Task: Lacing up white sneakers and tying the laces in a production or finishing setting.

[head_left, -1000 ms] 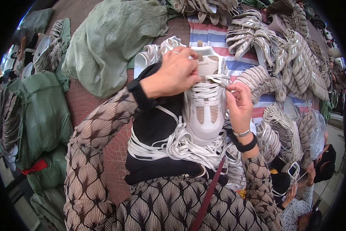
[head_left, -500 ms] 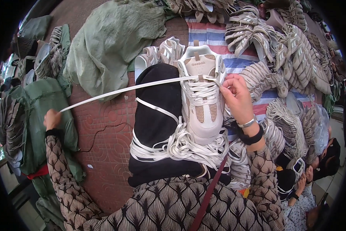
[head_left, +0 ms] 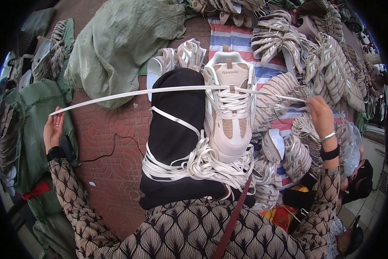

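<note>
A beige and white sneaker (head_left: pixel 232 103) rests toe toward me on my lap, laced through its lower eyelets. One flat white shoelace (head_left: pixel 159 90) passes through the tongue's loop and stretches out to both sides. At the far left my left hand (head_left: pixel 53 131) pinches one end, some fingers raised. Out to the right, my right hand (head_left: pixel 321 115) is closed on the other end. Beside the sneaker, black cloth (head_left: pixel 176 125) covers my leg. A bundle of loose white laces (head_left: pixel 202 162) lies across my lap against the toe.
Beige shoe uppers (head_left: pixel 328 69) are piled on a striped sheet (head_left: pixel 263 69) at the right and back. Green sacks (head_left: pixel 125 47) lie on the red paved floor (head_left: pixel 112 177). Another person (head_left: pixel 358 183) is at the lower right.
My right hand has moved outward to the right, away from the sneaker, drawing its lace end out long. My left hand has risen slightly and stays at the far left.
</note>
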The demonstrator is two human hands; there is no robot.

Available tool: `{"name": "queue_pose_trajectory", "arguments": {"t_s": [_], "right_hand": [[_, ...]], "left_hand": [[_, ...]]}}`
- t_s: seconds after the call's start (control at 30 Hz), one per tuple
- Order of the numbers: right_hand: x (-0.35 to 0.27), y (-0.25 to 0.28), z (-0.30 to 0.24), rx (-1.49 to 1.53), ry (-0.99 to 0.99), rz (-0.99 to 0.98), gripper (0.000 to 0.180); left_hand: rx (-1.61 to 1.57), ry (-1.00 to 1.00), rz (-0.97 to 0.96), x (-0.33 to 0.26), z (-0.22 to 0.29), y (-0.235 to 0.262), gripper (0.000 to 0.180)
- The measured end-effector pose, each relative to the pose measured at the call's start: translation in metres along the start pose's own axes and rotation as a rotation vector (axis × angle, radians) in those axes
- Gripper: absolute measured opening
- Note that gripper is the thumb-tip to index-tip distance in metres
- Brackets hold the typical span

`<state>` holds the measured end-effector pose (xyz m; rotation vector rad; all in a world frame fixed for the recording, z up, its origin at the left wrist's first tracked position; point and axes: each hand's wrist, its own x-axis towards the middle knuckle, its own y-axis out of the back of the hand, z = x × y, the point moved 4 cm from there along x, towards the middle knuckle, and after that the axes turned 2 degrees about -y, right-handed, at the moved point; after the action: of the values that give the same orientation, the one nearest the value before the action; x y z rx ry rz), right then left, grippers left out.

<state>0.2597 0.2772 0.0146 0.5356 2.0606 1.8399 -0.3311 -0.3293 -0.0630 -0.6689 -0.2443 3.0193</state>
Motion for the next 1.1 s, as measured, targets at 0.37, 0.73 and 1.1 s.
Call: {"name": "queue_pose_trajectory", "arguments": {"t_s": [0.37, 0.73, 1.1], "right_hand": [[-0.082, -0.088, 0.178, 1.894, -0.976, 0.560, 0.037], [-0.161, -0.058, 0.271, 1.437, -1.076, 0.840, 0.039], [0.070, -0.038, -0.116, 1.084, 0.067, -0.194, 0.042]], "left_hand": [[-0.166, 0.166, 0.192, -0.026, -0.030, -0.016, 0.026], [0.029, 0.060, 0.148, -0.025, -0.063, -0.013, 0.027], [0.545, -0.058, -0.638, -0.160, -0.091, -0.282, 0.027]]}}
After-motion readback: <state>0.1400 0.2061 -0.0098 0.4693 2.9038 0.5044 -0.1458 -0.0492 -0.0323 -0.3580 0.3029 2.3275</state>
